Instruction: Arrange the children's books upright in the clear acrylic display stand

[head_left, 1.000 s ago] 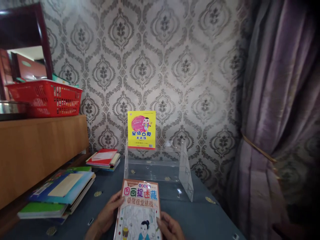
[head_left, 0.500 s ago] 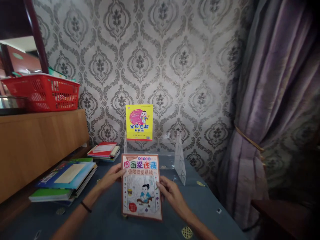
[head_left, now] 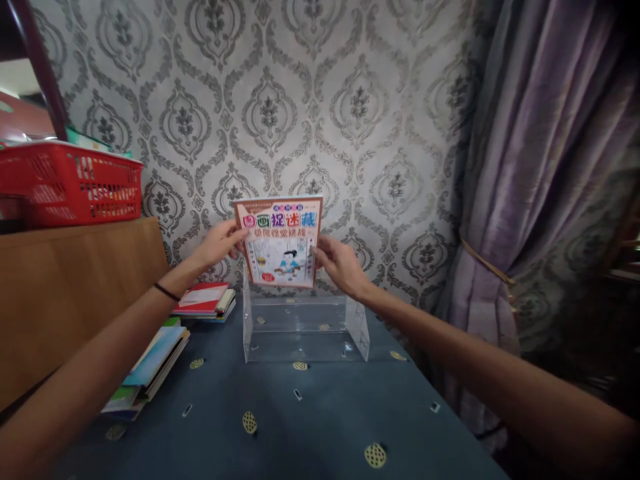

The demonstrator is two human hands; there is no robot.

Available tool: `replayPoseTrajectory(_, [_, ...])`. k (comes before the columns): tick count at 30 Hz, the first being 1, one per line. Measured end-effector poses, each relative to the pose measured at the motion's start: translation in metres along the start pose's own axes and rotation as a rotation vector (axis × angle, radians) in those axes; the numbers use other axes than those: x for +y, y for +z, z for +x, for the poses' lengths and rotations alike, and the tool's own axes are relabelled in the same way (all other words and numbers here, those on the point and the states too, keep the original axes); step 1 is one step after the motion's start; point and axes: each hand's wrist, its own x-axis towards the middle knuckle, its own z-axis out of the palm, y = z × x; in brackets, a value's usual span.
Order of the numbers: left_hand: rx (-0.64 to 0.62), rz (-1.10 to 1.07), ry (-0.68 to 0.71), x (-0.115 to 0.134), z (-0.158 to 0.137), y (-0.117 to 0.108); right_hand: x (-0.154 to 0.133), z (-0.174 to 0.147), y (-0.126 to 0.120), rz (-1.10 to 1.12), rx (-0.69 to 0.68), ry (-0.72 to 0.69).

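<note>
Near the top of a clear, tiered plastic rack (head_left: 357, 331), the left hand (head_left: 216, 244) and right hand (head_left: 344, 264) pinch opposite side edges of a brown-bordered, rectangular paper book (head_left: 280, 248), which could bump and tip the rack if lowered unevenly.

The head camera is looking forward and a little down from above the desk (head_left: 310, 427), facing the patterned wall (head_left: 360, 133) almost squarely. The lens is sitting between the two arms: the left forearm (head_left: 100, 353) is entering from the lower left, the right forearm (head_left: 490, 367) from the lower right, both looming large up close. The left hand (head_left: 217, 245) and right hand (head_left: 345, 268) are appearing near the centre, farther out. A wooden cabinet (head_left: 80, 287) is bounding the view at left, a curtain (head_left: 520, 160) at right.
</note>
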Motion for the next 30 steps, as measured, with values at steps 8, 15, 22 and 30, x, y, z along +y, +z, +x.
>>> replayPoseTrajectory(8, [0.143, 0.111, 0.093, 0.007, 0.050, -0.011, 0.013, 0.067, 0.006, -0.044, 0.079, -0.019])
replayPoseTrajectory(15, [0.211, 0.084, 0.067, -0.026, 0.065, -0.003, 0.028, 0.081, 0.024, -0.055, 0.074, -0.011])
replayPoseTrajectory(22, [0.202, 0.081, 0.039, -0.049, 0.074, -0.001, 0.047, 0.089, 0.038, -0.078, 0.062, 0.017])
replayPoseTrajectory(30, [0.157, 0.058, 0.015, -0.068, 0.075, 0.004, 0.063, 0.091, 0.050, -0.095, 0.025, 0.051])
